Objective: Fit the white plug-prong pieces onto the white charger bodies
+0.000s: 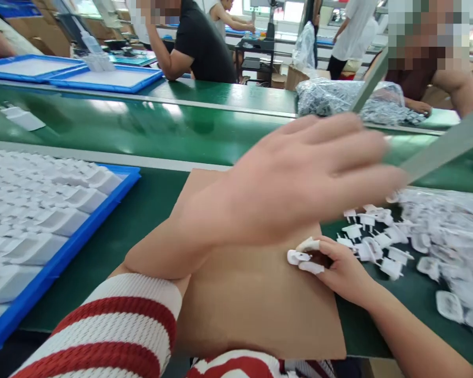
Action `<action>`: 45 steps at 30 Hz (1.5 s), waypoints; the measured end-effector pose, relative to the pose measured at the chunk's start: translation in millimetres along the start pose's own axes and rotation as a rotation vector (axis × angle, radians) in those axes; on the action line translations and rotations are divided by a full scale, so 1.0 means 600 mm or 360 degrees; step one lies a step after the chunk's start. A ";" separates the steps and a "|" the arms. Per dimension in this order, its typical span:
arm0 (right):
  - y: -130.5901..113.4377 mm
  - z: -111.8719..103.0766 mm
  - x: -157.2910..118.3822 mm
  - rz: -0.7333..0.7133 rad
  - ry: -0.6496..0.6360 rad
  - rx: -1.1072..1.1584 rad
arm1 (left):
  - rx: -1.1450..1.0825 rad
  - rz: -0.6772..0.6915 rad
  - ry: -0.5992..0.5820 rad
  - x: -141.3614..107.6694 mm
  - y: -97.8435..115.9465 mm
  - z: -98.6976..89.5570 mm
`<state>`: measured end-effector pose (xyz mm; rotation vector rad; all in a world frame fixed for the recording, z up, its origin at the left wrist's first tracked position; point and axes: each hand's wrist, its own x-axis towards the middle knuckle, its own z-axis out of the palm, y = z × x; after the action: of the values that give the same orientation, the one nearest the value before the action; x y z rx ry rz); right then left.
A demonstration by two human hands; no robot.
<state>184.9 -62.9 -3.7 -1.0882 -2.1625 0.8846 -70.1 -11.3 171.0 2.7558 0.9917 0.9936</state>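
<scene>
My left hand [295,178], smeared by motion, stretches across the middle of the view toward the right. Its fingers are extended, with the thumb hidden, and I see nothing held in it. Beneath it lies a sheet of brown cardboard [260,310]. Over the cardboard's right side, my right hand [335,268] pinches a small white plastic piece [298,256] between thumb and finger, both tips wearing white covers. Loose white plug-like parts [382,240] with thin pins lie beyond my right hand, below the left fingertips.
A blue-edged tray [98,220] packed with white housings fills the left. Clear plastic pieces [449,262] heap at the right. A green conveyor [181,128] crosses behind, carrying a white part [23,118]. A slanted metal bar [449,142] stands at right; co-workers sit opposite.
</scene>
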 end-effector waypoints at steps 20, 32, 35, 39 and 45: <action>-0.013 -0.016 0.032 0.0504 0.0549 0.0933 | -0.0309 -0.1251 -0.0169 0.172 -0.221 0.406; -0.006 -0.059 0.028 0.0673 0.0667 0.1575 | -0.0625 -0.0795 -0.0208 0.037 -0.152 0.308; -0.015 -0.057 0.023 0.0629 0.0696 0.1473 | -0.0682 -0.0643 -0.0403 -0.052 -0.098 0.250; -0.023 -0.049 0.023 0.0494 0.0699 0.1332 | -0.0793 -0.0364 -0.0550 -0.129 -0.047 0.222; -0.014 -0.034 0.028 0.0331 0.0720 0.0867 | -0.1095 -0.0550 -0.0438 -0.149 -0.046 0.247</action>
<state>186.9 -46.3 18.4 -1.1040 -1.3496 1.1081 -51.0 -17.9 -2.8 2.0035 0.8357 0.6993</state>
